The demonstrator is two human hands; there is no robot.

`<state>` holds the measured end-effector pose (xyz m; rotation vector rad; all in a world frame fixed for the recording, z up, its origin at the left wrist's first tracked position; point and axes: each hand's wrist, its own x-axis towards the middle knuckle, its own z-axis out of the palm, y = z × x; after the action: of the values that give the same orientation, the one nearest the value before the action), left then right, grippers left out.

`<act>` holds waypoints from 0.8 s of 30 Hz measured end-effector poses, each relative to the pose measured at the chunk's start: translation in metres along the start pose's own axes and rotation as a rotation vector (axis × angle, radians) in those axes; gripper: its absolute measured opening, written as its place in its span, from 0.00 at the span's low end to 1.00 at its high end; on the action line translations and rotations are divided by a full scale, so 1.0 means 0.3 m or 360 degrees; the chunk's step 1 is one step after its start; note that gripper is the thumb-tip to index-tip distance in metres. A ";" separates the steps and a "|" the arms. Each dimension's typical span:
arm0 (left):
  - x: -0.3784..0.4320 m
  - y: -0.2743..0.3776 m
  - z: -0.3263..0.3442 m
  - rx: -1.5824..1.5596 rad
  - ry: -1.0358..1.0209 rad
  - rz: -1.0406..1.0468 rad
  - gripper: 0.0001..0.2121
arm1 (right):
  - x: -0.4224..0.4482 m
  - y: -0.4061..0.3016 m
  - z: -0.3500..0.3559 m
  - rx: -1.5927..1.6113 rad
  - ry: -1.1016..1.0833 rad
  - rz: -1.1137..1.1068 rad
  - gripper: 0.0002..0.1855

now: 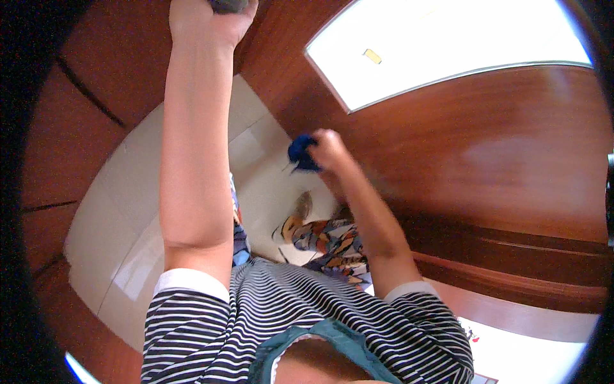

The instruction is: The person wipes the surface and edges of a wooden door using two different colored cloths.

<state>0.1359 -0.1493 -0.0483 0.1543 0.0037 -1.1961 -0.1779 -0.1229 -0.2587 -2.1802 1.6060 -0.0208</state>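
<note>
At the top edge of the head view, my left hand (235,24) is partly cut off, with the arm stretched out. Its fingers are around a dark grey object (229,5), of which only the lower end shows; what it is, I cannot tell. My right hand (328,149) is near the middle, lower and nearer my body, closed on a crumpled dark blue cloth (303,152) that hangs to its left. The hand and cloth are slightly blurred. Beyond the cloth lies the pale tiled floor.
A reddish-brown wood panel (479,144) stands along the right, with a bright white pane (451,43) set in it. Brown wood panels (100,62) with dark seams line the left. Pale floor tiles (139,201) lie between. A bare foot (290,228) shows below patterned trousers (331,237).
</note>
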 end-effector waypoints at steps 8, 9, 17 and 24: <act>0.048 -0.053 -0.060 -0.0151 0.0091 -0.0073 0.15 | -0.172 -0.247 -0.484 -0.0646 0.0668 -0.0372 0.15; 0.049 -0.054 -0.064 -0.0182 0.0120 -0.0064 0.15 | -0.169 -0.289 -0.612 -0.0788 0.0907 -0.0470 0.18; 0.077 -0.138 -0.106 -0.0184 -0.0230 -0.0160 0.14 | -0.188 -0.361 -1.175 -0.2073 0.1813 -0.0610 0.10; -0.003 -0.113 -0.115 0.0172 0.0164 0.0007 0.17 | -0.046 -0.191 -0.544 -0.1819 0.0767 -0.0278 0.06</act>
<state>0.1071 -0.1564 -0.0863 0.3105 0.0290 -1.1832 -0.1729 -0.1506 -0.0876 -3.3733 1.9342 0.4607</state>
